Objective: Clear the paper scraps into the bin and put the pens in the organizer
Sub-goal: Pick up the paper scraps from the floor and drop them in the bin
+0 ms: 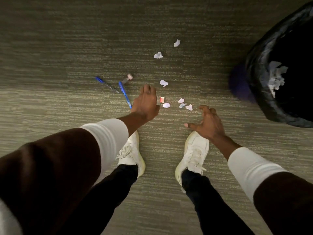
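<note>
The view looks straight down at a striped grey-green carpet (pixel 67 48), with the person's 2 arms reaching toward the floor in white sleeves under dark outer sleeves.

The left hand (pixel 145 102) hangs low over the carpet, back toward the camera, fingers curled downward; whether it holds anything I cannot tell. Just beside its right edge lie a small red-and-white scrap (pixel 162 99) and a white scrap (pixel 166 105). The right hand (pixel 207 122) is spread wide, fingers bent like a claw, thumb pointing left, and it holds nothing. It hovers above the toe of the right shoe (pixel 194 155); the left shoe (pixel 131 155) shows under the left forearm. Both shoes are white, with no legible logo.

Paper scraps are scattered ahead of the hands: a cluster of 3 (pixel 185 104) between the hands, 1 (pixel 163 83) above the left hand, 1 (pixel 158 55) farther out, and 1 (pixel 177 43) farthest away.

2 blue pens lie left of the left hand. The near pen (pixel 124 94) runs diagonally, its lower end just beside the wrist. The far pen (pixel 106 84) lies to its left, the 2 nearly meeting at a point. A grey item with a pinkish end (pixel 127 78) sits just above them, too blurred to identify.

The bin (pixel 254 78), lined with a black bag, stands at the right, well apart from the pens. White paper (pixel 276 77) already lies inside it. No organizer and no readable writing shows anywhere.
</note>
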Tool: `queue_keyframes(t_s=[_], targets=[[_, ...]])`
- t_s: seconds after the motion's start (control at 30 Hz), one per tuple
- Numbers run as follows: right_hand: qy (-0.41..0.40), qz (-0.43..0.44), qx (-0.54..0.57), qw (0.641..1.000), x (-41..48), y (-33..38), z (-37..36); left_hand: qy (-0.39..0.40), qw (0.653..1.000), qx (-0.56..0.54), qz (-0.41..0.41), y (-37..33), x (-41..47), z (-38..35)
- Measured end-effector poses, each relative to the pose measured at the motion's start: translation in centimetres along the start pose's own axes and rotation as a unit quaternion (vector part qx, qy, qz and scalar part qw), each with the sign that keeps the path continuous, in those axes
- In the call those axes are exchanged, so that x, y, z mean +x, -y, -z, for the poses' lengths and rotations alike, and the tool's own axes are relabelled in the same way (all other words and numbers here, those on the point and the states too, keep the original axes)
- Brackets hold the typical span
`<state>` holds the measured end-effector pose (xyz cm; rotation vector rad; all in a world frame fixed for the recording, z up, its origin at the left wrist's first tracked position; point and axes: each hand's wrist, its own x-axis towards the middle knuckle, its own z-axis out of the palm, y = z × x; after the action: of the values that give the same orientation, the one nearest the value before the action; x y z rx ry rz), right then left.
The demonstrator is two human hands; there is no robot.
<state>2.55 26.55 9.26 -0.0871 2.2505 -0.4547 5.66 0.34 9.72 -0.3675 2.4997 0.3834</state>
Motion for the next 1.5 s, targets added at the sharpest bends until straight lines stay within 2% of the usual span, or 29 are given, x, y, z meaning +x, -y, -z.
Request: queue_keyframes(t_s=[0.17,0.33,0.47,0.73,0.87,1.03,1.2,1.37,1.5], targets=[[-0.028,0.033,-0.044,0.998,5.1,-0.4,-4.0,0.012,0.997,0.046,-0.062,3.2,3.9,-3.6],[-0.083,0.053,-0.046,0.994,8.4,-0.5,-7.0,-0.007,0.982,0.087,-0.167,3.0,7.5,-6.9],[-0.104,0.072,-0.047,0.991,9.6,-0.2,-8.8,-0.009,0.978,0.094,-0.183,2.7,9.0,-8.7],[-0.118,0.126,-0.109,0.979,11.3,2.6,-10.9,-0.098,0.961,0.098,-0.239,4.5,10.3,-10.4],[-0.136,0.121,-0.094,0.979,12.0,4.6,-12.1,-0.133,0.950,0.085,-0.270,4.9,10.6,-10.2],[-0.159,0.157,-0.067,0.972,12.6,5.4,-12.7,-0.115,0.967,-0.003,-0.226,3.9,10.3,-9.4],[-0.155,0.172,-0.032,0.972,12.6,5.2,-12.4,-0.085,0.946,0.084,-0.302,3.7,10.4,-9.0],[-0.165,0.164,-0.014,0.972,12.6,4.9,-11.6,-0.065,0.960,0.087,-0.259,2.6,10.3,-9.8],[-0.203,0.097,0.064,0.972,12.0,4.4,-10.8,-0.061,0.974,0.079,-0.203,2.7,9.2,-9.7]])
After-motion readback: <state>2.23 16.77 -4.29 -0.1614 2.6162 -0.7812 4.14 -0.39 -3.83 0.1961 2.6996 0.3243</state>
